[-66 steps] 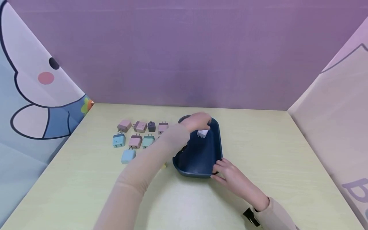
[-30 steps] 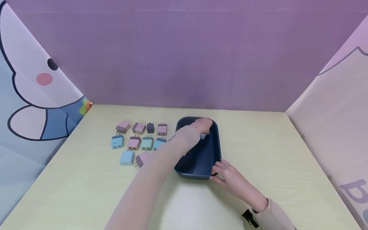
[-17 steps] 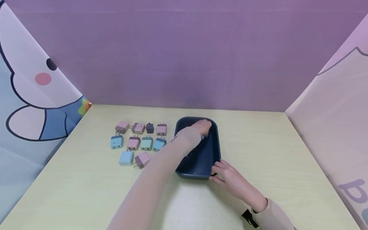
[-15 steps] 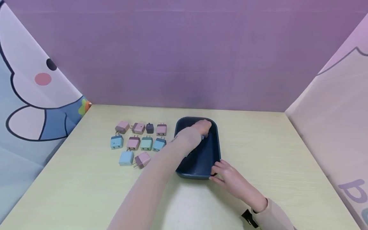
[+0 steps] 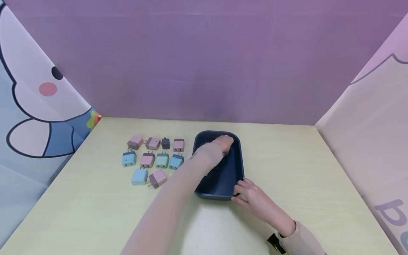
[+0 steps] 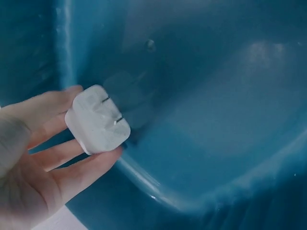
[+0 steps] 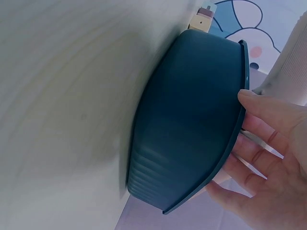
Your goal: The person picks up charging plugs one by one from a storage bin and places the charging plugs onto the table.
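Note:
My left hand (image 5: 224, 142) reaches inside the far end of the dark blue plastic basin (image 5: 241, 166). In the left wrist view its thumb and fingers hold a white charger plug (image 6: 98, 120) by the sides, the two prongs facing the basin's floor. From the head view that plug is hidden beneath the hand. At the basin's near right corner, my right hand (image 5: 255, 198) grips the rim. The right wrist view has the thumb (image 7: 247, 93) on the outer edge and the other fingers over the inside.
Left of the basin lie several charger plugs in rough rows, including a pink one (image 5: 157, 178), a green one (image 5: 162, 160), a light blue one (image 5: 139, 176) and a small dark one (image 5: 165, 143). My left sleeve (image 5: 178, 191) crosses beside them. A purple backdrop (image 5: 204, 71) stands behind the table.
Since the earliest frame, my left hand has shifted right and lower inside the basin, hiding the white charger plug from the head view. My right hand keeps its grip on the rim.

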`<state>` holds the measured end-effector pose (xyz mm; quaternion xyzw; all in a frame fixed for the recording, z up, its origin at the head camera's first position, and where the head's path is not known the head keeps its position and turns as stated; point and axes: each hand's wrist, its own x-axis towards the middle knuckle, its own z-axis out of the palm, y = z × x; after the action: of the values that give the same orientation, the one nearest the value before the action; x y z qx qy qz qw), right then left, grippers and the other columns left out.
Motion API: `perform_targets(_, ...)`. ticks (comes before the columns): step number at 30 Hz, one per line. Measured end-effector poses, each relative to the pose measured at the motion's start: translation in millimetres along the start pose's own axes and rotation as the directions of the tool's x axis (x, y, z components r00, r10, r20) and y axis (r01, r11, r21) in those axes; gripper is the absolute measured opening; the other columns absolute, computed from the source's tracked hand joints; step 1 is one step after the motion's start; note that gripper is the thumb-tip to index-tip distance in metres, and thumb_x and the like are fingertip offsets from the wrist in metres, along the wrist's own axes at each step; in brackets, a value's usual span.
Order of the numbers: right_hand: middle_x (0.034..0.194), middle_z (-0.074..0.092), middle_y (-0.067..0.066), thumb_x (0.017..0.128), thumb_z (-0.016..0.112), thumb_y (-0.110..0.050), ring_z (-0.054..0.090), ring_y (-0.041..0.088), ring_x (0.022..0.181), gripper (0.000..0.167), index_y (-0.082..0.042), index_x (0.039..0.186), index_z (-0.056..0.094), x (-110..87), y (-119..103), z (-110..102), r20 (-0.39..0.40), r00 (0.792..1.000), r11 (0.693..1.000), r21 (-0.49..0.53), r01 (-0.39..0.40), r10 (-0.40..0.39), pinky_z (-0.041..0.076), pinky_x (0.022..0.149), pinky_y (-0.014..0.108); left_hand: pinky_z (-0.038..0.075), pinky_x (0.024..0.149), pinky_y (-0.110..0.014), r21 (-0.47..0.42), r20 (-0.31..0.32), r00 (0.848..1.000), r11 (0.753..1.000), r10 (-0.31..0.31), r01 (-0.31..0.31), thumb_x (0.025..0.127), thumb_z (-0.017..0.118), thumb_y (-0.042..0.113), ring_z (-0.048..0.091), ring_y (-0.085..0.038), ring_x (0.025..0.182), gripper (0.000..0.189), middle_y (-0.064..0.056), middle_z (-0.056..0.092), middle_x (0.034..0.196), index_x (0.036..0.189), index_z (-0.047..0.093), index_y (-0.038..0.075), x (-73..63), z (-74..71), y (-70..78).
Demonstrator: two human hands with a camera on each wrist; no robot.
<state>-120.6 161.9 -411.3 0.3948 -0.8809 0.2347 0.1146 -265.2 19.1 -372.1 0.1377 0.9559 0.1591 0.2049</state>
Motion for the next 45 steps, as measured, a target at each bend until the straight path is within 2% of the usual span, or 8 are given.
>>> perform_targets(5, 0.074, 0.050, -0.007, 0.074, 0.069, -0.011, 0.038, 0.007, 0.070, 0.013, -0.013, 0.072, 0.056, 0.1, -0.3, 0.6, -0.001, 1.000, 1.000, -0.008, 0.003, -0.003, 0.039, 0.059, 0.019, 0.035, 0.051, -0.026, 0.093, 0.075, 0.997, 0.995, 0.029, -0.036, 0.083, 0.054, 0.001, 0.047, -0.018, 0.066, 0.010, -0.005, 0.049, 0.077, 0.085, 0.057, 0.010, 22.4, 2.0, -2.9)
perform_targets(8, 0.074, 0.050, -0.007, 0.074, 0.069, -0.011, 0.038, 0.007, 0.070, 0.013, -0.013, 0.073, 0.056, 0.5, -0.7, -0.1, 0.014, 1.000, 1.000, -0.004, -0.009, 0.009, 0.039, 0.059, 0.019, 0.035, 0.050, -0.026, 0.120, 0.084, 0.996, 0.992, 0.035, -0.045, 0.083, 0.055, 0.001, 0.047, -0.018, 0.066, 0.010, -0.005, 0.051, 0.078, 0.086, 0.057, 0.011, 23.8, 0.6, -2.6)
perform_targets(12, 0.074, 0.050, -0.007, 0.075, 0.068, -0.011, 0.039, 0.007, 0.071, 0.012, -0.013, 0.073, 0.057, 1.0, -1.3, -0.4, 0.027, 0.999, 1.000, 0.002, -0.020, 0.020, 0.039, 0.059, 0.019, 0.033, 0.049, -0.025, 0.152, 0.097, 0.994, 0.986, 0.054, -0.068, 0.083, 0.054, 0.001, 0.043, -0.017, 0.065, 0.010, -0.005, 0.048, 0.078, 0.087, 0.056, 0.010, 16.2, -4.2, 1.2)
perform_targets(21, 0.073, 0.049, -0.007, 0.074, 0.069, -0.011, 0.039, 0.006, 0.070, 0.013, -0.013, 0.073, 0.057, -0.2, -0.2, 1.3, 0.003, 1.000, 1.000, -0.012, 0.000, 0.000, 0.039, 0.059, 0.019, 0.033, 0.046, -0.023, 0.252, 0.148, 0.987, 0.962, 0.064, -0.101, 0.081, 0.058, 0.002, 0.042, -0.014, 0.057, 0.007, -0.003, 0.049, 0.072, 0.079, 0.058, 0.009, 14.7, -13.7, 5.0)
perform_targets(32, 0.074, 0.050, -0.007, 0.075, 0.068, -0.011, 0.040, 0.007, 0.071, 0.011, -0.012, 0.074, 0.057, 0.4, -1.5, -0.2, 0.019, 1.000, 1.000, -0.015, -0.010, 0.010, 0.040, 0.060, 0.021, 0.036, 0.052, -0.024, 0.347, 0.206, 0.977, 0.929, 0.060, -0.130, 0.080, 0.061, 0.008, 0.043, -0.013, 0.062, 0.005, 0.001, 0.048, 0.070, 0.079, 0.059, 0.012, 4.9, -27.3, 4.4)
perform_targets(37, 0.074, 0.050, -0.007, 0.075, 0.068, -0.011, 0.040, 0.007, 0.071, 0.011, -0.012, 0.074, 0.058, 0.6, -2.2, -0.5, 0.019, 1.000, 1.000, -0.017, -0.010, 0.010, 0.040, 0.060, 0.021, 0.034, 0.050, -0.023, 0.384, 0.239, 0.968, 0.908, 0.076, -0.166, 0.081, 0.060, 0.010, 0.038, -0.012, 0.055, 0.013, 0.003, 0.037, 0.060, 0.069, 0.055, 0.013, -0.7, -32.1, 5.9)
perform_targets(43, 0.073, 0.050, -0.007, 0.075, 0.068, -0.011, 0.040, 0.007, 0.071, 0.011, -0.012, 0.073, 0.058, 1.2, -2.4, -0.8, 0.022, 1.000, 1.000, -0.018, -0.011, 0.012, 0.040, 0.060, 0.020, 0.025, 0.046, -0.024, 0.371, 0.268, 0.959, 0.909, 0.093, -0.191, 0.081, 0.058, 0.007, 0.019, -0.013, 0.050, 0.032, 0.002, 0.023, 0.054, 0.055, 0.041, 0.015, -7.5, -36.8, 8.2)
perform_targets(45, 0.074, 0.050, -0.007, 0.075, 0.068, -0.011, 0.040, 0.007, 0.071, 0.011, -0.012, 0.073, 0.058, 1.3, -2.5, -1.1, 0.023, 1.000, 1.000, -0.015, -0.012, 0.012, 0.040, 0.060, 0.020, 0.026, 0.046, -0.024, 0.362, 0.260, 0.959, 0.909, 0.113, -0.205, 0.080, 0.060, 0.007, 0.021, -0.012, 0.049, 0.032, 0.003, 0.027, 0.053, 0.055, 0.044, 0.015, -11.0, -37.6, 8.8)
